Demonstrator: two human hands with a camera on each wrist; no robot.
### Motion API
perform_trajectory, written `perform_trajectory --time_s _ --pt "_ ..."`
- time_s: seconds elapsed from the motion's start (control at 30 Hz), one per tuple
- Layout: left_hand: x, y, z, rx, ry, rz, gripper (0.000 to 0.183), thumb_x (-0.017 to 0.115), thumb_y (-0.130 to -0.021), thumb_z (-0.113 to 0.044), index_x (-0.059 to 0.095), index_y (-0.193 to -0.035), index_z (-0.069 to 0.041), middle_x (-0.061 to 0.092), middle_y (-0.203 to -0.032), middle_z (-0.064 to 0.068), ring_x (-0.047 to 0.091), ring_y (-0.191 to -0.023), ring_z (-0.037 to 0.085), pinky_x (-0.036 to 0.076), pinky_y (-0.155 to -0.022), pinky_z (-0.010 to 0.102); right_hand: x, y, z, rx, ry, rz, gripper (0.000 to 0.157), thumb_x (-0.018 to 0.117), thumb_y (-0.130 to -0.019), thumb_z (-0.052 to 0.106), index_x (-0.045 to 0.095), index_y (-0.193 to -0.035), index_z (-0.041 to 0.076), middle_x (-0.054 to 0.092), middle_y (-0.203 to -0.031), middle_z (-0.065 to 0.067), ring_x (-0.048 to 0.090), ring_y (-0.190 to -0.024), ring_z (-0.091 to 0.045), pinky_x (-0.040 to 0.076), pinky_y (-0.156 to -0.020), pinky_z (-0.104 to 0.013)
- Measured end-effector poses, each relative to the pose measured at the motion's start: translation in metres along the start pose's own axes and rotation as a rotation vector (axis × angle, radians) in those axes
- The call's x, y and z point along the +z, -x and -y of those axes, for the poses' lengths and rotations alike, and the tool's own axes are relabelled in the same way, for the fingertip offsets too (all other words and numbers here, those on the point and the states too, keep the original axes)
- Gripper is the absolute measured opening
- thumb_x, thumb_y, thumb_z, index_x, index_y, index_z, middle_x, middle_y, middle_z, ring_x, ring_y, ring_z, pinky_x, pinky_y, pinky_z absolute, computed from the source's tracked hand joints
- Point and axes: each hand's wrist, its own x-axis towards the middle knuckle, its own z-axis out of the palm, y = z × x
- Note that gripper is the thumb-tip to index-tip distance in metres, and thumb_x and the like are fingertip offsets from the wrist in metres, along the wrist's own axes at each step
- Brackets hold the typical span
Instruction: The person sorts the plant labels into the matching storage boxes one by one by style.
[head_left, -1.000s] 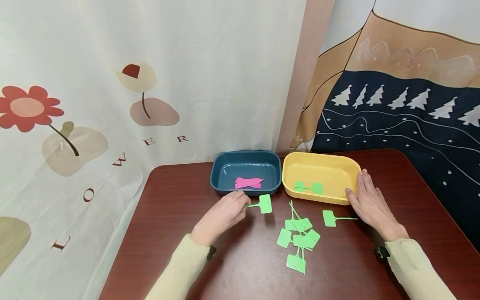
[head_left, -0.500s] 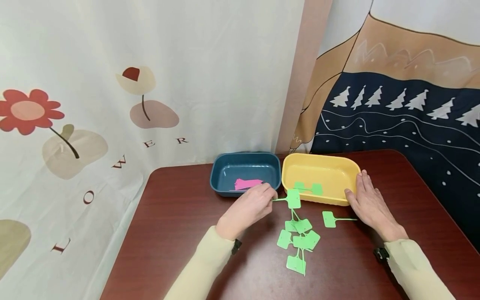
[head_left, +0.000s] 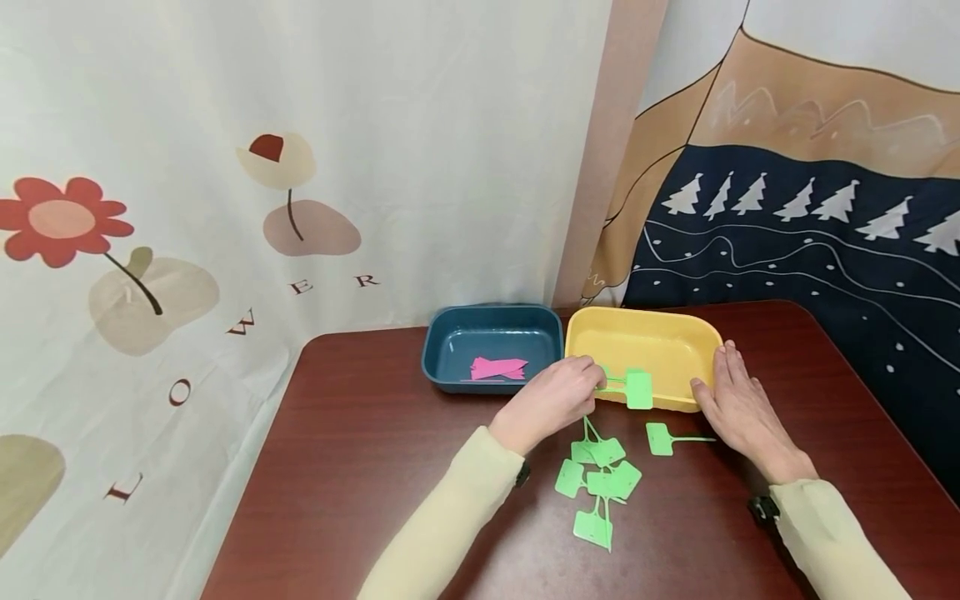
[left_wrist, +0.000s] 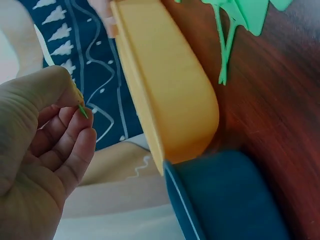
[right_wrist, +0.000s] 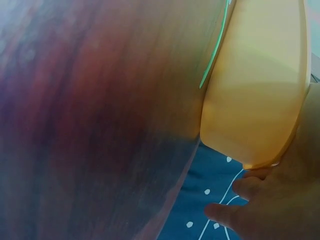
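Note:
My left hand [head_left: 551, 400] pinches the stem of a green plant label [head_left: 639, 389] between thumb and fingertips, over the front rim of the yellow basin [head_left: 645, 333]. In the left wrist view only the green tip of the stem [left_wrist: 83, 111] shows at the fingers. Another green label lies inside the yellow basin, now mostly behind the held one. My right hand [head_left: 742, 404] rests with straight fingers against the basin's right end. In the right wrist view its fingers [right_wrist: 247, 190] are beside the basin wall. A single green label [head_left: 659, 439] lies on the table nearby.
The blue basin [head_left: 495, 321] stands left of the yellow one and holds pink labels [head_left: 498, 368]. Several green labels [head_left: 615, 479] lie in a loose pile in front of the basins. A printed curtain [head_left: 450, 167] hangs behind the brown table [head_left: 360, 417].
My left hand has moved right, from in front of the blue basin to over the yellow basin's front rim, carrying the green plant label. My right hand has stayed in place.

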Motion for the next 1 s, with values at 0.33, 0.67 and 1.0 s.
perform_trajectory --time_s 0.33,0.67,1.0 --pt "0.011 -0.041 0.009 -0.056 -0.033 0.124 0.008 0.068 -0.097 -0.013 0.074 -0.104 -0.012 0.066 -0.094 0.000 0.061 -0.087 0.011 0.052 -0.076 0.020 -0.001 0.000 -0.001 0.006 -0.003 0.015 0.082 0.031 -0.112 0.043 -0.007 -0.158 -0.012 -0.013 -0.166 -0.033 -0.006 -0.153 -0.052 0.010 -0.115 -0.074" --pt "0.022 -0.064 0.022 -0.053 -0.116 0.210 0.016 0.060 -0.102 -0.010 0.075 -0.105 -0.013 0.068 -0.098 0.002 0.063 -0.088 0.014 0.053 -0.077 0.024 -0.001 -0.001 0.000 0.012 -0.009 0.012 0.081 0.031 -0.112 0.043 -0.008 -0.158 -0.012 -0.014 -0.166 -0.032 -0.005 -0.153 -0.051 0.009 -0.116 -0.073" --pt "0.032 -0.083 0.025 -0.043 -0.098 0.316 0.018 0.061 -0.106 -0.018 0.076 -0.116 -0.014 0.070 -0.107 0.001 0.061 -0.094 0.013 0.050 -0.091 0.021 0.000 -0.001 0.001 0.008 -0.012 0.000 0.081 0.031 -0.112 0.043 -0.006 -0.158 -0.012 -0.011 -0.167 -0.032 -0.003 -0.154 -0.052 0.012 -0.115 -0.074"
